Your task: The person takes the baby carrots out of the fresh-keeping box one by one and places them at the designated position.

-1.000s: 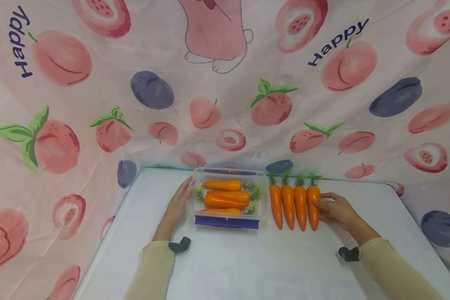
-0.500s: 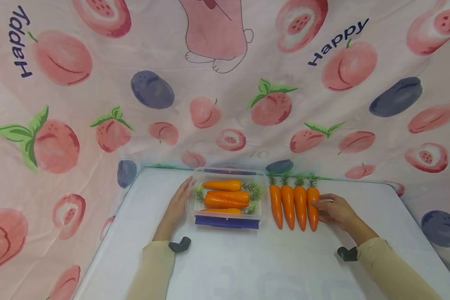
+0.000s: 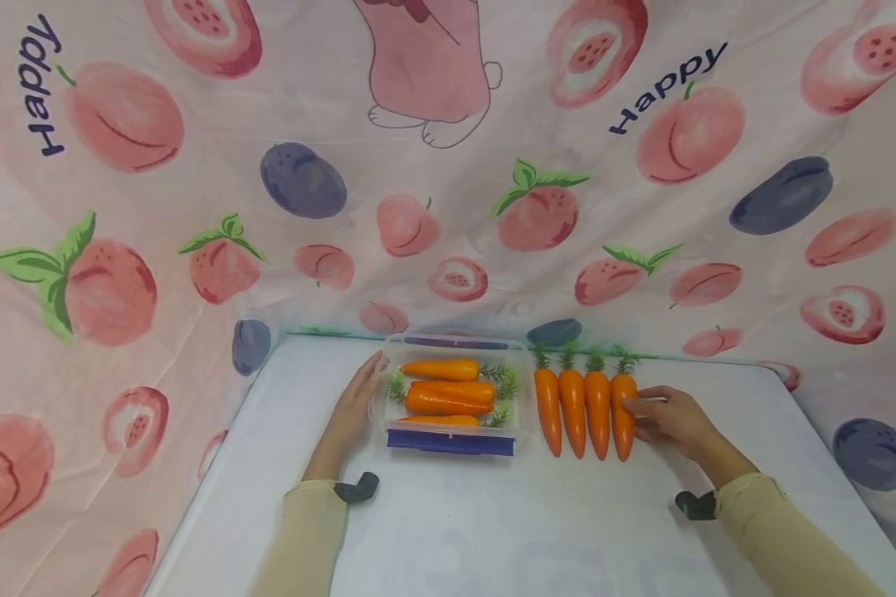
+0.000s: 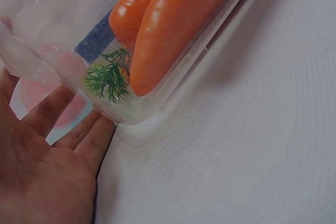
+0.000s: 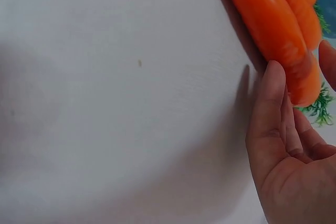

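A clear plastic container (image 3: 526,414) with blue clip flaps holds several orange carrots (image 3: 450,402) with green leafy tops. My left hand (image 3: 353,408) rests along the container's left side, its extended fingers against the wall and corner in the left wrist view. To the container's right, several more carrots lie side by side, tops pointing away from me. My right hand (image 3: 670,423) is beside the rightmost carrot (image 3: 623,421). In the right wrist view, a fingertip (image 5: 275,74) meets that carrot's side, and the fingers are loosely extended.
Everything stands on a white-covered table (image 3: 448,522). Behind it hangs a pink cloth (image 3: 448,207) printed with peaches, close to the container and the carrot tops. Dark wrist mounts (image 3: 694,506) stick out by both sleeves.
The rightmost carrot shifted very slightly left against its neighbour, with my right hand following. The left hand and container hold their places. The head view has tilted slightly.
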Demonstrator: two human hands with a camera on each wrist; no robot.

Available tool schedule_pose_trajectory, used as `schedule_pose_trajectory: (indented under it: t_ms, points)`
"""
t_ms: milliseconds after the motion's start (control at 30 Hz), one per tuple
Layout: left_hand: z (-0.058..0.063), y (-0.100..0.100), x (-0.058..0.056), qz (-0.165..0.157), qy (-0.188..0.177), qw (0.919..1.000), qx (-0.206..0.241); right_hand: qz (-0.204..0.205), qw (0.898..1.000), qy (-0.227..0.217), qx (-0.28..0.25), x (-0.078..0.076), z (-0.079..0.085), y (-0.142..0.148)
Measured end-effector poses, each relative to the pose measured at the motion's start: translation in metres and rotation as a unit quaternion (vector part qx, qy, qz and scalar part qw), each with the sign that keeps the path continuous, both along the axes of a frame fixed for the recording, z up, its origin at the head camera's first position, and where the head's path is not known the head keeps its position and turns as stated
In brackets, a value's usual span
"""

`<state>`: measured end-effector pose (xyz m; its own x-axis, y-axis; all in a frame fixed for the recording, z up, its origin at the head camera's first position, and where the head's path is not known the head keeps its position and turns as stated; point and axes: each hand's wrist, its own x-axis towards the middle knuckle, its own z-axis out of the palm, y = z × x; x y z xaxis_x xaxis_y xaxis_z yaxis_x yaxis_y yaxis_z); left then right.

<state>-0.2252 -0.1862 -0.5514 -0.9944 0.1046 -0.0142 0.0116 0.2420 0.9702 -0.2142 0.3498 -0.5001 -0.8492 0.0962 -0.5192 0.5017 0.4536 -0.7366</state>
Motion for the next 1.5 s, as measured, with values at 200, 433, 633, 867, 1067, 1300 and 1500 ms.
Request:
schedule_pose_trajectory:
  t_ms: [200, 433, 633, 867, 1067, 1300, 1500]
  points:
    - [0.001, -0.001, 0.0, -0.002, 0.005, 1.0, -0.002, 0.011, 1.0, 0.01, 0.022, 0.001, 0.006, 0.0]
    - [0.001, 0.001, 0.0, 0.005, 0.001, 0.9999, -0.01, 0.026, 0.999, 0.026, 0.041, 0.001, 0.017, -0.003]
    - [0.001, 0.001, -0.001, 0.004, -0.002, 1.0, -0.008, 0.061, 0.996, 0.052, 0.03, 0.0, 0.029, -0.012]
    - [0.035, 0.006, 0.014, -0.014, -0.022, 0.9997, -0.002, 0.096, 0.993, 0.069, 0.001, -0.005, 0.042, -0.03]
    - [0.037, 0.007, 0.016, -0.012, -0.024, 0.9996, 0.01, 0.113, 0.99, 0.083, -0.028, -0.008, 0.052, -0.049]
    - [0.017, 0.003, 0.006, -0.006, -0.025, 0.9997, 0.006, 0.117, 0.988, 0.083, -0.058, -0.013, 0.057, -0.069]
    - [0.002, -0.001, -0.001, -0.008, -0.01, 0.9998, 0.012, 0.132, 0.986, 0.083, -0.06, -0.018, 0.064, -0.086]
